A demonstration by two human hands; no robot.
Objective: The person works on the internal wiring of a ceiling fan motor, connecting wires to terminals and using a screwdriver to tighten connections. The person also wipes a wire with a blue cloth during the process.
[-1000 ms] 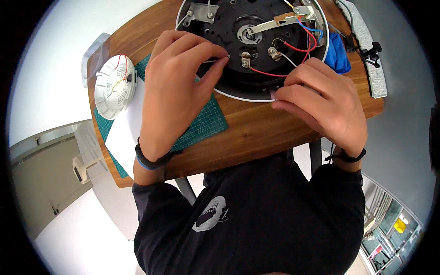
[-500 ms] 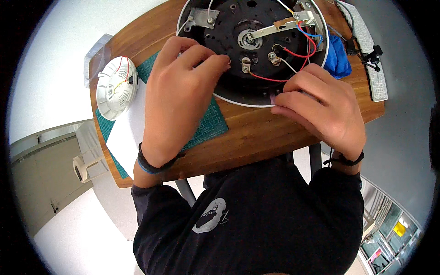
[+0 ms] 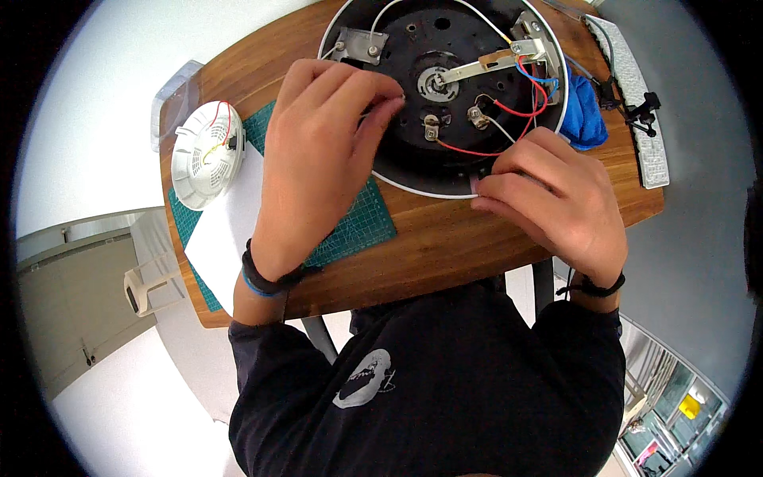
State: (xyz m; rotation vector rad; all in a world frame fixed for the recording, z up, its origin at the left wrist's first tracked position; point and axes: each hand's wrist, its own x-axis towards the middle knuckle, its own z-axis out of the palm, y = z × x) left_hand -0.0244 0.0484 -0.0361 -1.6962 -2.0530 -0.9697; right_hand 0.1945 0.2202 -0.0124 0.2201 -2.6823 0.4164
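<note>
An open round appliance body, black inside with a white rim, lies on the table with its wiring showing; it resembles an upturned rice cooker. My left hand is over its left side, thumb and forefinger pinched together; whatever they hold is too small or hidden to name. With thumb and fingers, my right hand grips the near right part of the rim. Between the hands, a red wire runs from a small metal terminal. A metal lever arm reaches toward the centre disc.
A white vented cover with thin wires stands left, beside white paper on a green cutting mat. Behind it is a clear plastic tray. Blue cloth and a white textured strip with a black clamp sit right.
My left hand has shifted slightly right, and its thumb now shows against the forefinger. My right hand stays on the rim. The whole view has moved a little.
</note>
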